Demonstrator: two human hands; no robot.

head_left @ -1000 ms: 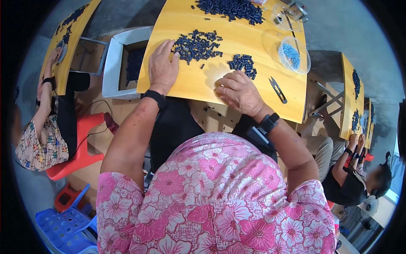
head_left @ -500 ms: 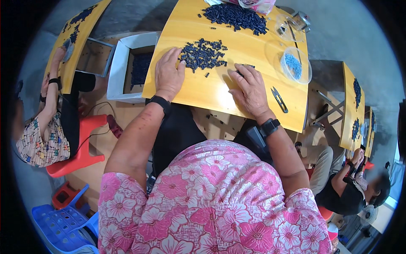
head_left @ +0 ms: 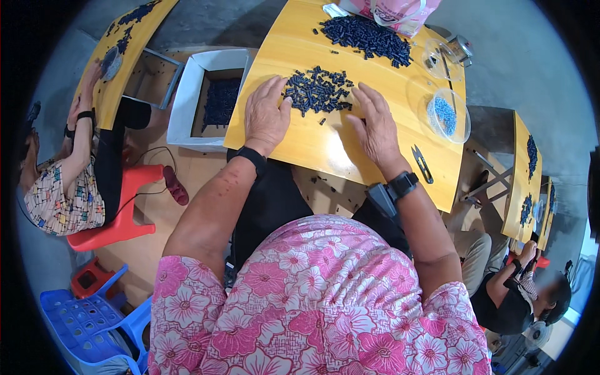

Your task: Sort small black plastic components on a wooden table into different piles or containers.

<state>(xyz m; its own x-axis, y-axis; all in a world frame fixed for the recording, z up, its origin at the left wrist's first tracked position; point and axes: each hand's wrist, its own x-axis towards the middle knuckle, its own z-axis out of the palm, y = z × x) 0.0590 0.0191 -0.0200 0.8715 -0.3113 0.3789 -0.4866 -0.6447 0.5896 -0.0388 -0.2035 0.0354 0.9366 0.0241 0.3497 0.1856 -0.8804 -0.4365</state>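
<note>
A loose pile of small black cylindrical pieces (head_left: 317, 91) lies on the yellow table (head_left: 300, 147) between my two hands. My left hand (head_left: 267, 117) rests at the pile's left edge, fingers stretched out and touching the outer pieces. On the other side, my right hand (head_left: 377, 125) lies with fingers extended and thumb apart, beside the right edge of the pile. Neither hand has anything in its grasp. One single piece (head_left: 322, 121) sits just in front of the pile. To the right of my right hand are black thread snips (head_left: 422, 164).
A bigger heap of black pieces (head_left: 365, 40) lies at the back by a pink bag (head_left: 406, 15). Right of it stand a tub of blue bits (head_left: 445, 117), another clear tub (head_left: 442, 59) and a metal cup (head_left: 461, 49). A white box (head_left: 187, 94) adjoins the table's left. Co-workers sit either side.
My right hand has moved from the table's front right toward the pile and its fingers have straightened. My left hand stays at the pile's left edge. The whole view has shifted slightly.
</note>
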